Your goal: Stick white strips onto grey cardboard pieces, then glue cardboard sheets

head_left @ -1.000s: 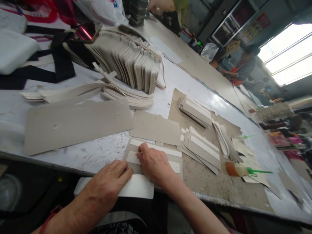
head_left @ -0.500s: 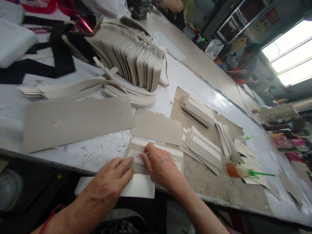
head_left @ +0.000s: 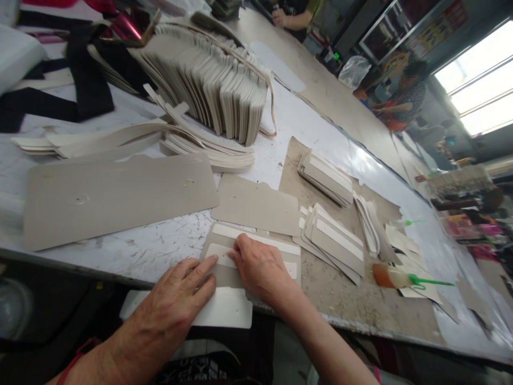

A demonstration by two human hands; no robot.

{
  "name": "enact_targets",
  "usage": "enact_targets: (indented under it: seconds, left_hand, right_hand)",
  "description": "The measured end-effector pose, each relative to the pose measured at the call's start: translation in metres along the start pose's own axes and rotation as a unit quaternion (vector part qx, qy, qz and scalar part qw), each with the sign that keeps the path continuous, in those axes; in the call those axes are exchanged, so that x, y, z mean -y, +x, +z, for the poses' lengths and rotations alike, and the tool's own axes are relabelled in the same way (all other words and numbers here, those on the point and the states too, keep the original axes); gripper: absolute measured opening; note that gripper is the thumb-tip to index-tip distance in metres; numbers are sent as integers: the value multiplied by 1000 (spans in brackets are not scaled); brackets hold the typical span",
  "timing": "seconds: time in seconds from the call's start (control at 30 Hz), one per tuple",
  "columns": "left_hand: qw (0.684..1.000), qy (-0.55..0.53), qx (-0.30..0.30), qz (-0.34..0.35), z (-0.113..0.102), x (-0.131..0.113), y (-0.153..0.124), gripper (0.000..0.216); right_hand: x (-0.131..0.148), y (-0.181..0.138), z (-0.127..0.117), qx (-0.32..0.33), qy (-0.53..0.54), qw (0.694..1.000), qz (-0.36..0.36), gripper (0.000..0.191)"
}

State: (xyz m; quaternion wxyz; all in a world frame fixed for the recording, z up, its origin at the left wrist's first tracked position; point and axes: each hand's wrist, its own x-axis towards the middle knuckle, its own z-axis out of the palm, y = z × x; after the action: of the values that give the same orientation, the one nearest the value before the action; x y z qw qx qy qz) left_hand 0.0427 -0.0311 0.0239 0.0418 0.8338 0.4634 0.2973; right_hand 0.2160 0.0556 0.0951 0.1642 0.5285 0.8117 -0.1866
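Between my hands lies a grey-beige panel (head_left: 229, 278) with white strips on it, close to the table's front edge. My left hand (head_left: 180, 291) rests with fingers stretched out, its fingertips on the pale strip (head_left: 216, 252) in the panel's middle. Curled over the same strip, my right hand (head_left: 258, 264) has thumb and fingers pressed together; what they grip, if anything, is hidden. Another white strip (head_left: 224, 231) runs along the panel's far edge. Below my left fingers a white card-like piece (head_left: 230, 310) juts out over the edge.
Two grey panels lie beyond, a large one (head_left: 120, 198) and a smaller one (head_left: 256, 206). Stacked stripped panels (head_left: 336, 235) sit right, near a glue bottle (head_left: 390, 277) with green nozzle. A long row of pale pieces (head_left: 216, 80) stands behind. Other people (head_left: 404, 101) work farther off.
The view has shifted slightly, so the table items sit a little farther left. Both hands stay at the strip, with almost no movement of their own.
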Motion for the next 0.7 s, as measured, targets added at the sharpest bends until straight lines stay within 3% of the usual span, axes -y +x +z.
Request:
enact_targets:
  seconds: [0.23, 0.4, 0.7]
  left_hand:
    - [998, 19, 57, -2, -8, -1, 2, 33]
    - [998, 24, 60, 2, -11, -2, 4, 41]
    - [998, 28, 61, 20, -5, 2, -3, 29]
  right_hand:
    - [-1, 1, 3, -7, -16, 1000, -17, 13]
    - [-3, 2, 5, -12, -16, 1000, -23, 16]
    - [-4, 2, 10, -28, -19, 999, -31, 17]
